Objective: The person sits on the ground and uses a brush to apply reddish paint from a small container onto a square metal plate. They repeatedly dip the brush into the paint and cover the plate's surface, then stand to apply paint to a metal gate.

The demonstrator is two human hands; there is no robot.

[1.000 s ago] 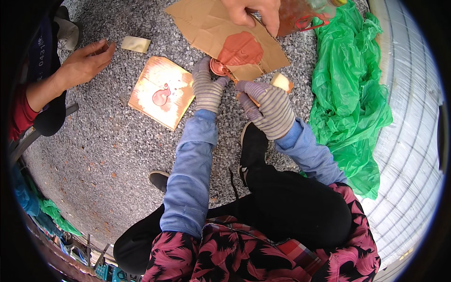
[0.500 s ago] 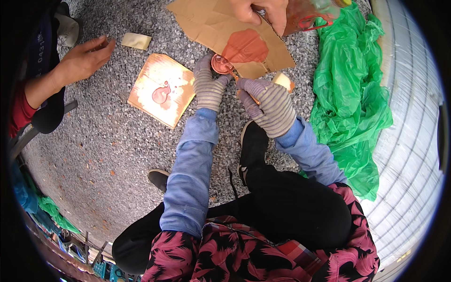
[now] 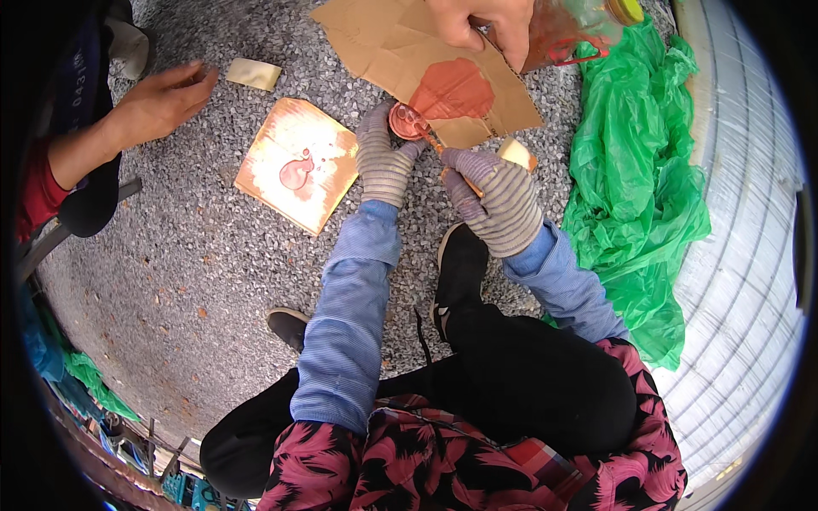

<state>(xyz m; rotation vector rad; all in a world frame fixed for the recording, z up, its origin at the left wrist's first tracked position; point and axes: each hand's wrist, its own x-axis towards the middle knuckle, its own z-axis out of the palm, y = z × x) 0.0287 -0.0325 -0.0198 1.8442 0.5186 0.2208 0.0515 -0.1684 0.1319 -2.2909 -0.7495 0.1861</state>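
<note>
My left hand (image 3: 383, 170), in a striped knit glove, is closed around a small round cup (image 3: 404, 121) with wet red paint inside. In my right hand (image 3: 503, 209), gloved the same way, is a thin paint-smeared stick (image 3: 434, 141); its far end reaches the cup's rim, and I cannot tell whether it has bristles. Just beyond the cup lies brown cardboard (image 3: 375, 43) bearing a wet red patch (image 3: 456, 89). Another person's hand (image 3: 490, 25) presses on that cardboard. A pale square board (image 3: 264, 166) with a red puddle rests left of my left hand.
At left another person's open hand (image 3: 166, 106) hovers near a cream block (image 3: 254, 74). A paint-edged sponge (image 3: 516, 154) sits beyond my right hand. A clear jar of red liquid (image 3: 545, 51) stands beside crumpled green plastic (image 3: 626, 179) on the gravel (image 3: 170, 281).
My right hand has drawn slightly right and back from the cup, bringing the stick along. My left hand still holds the cup. The whole view has shifted a little.
</note>
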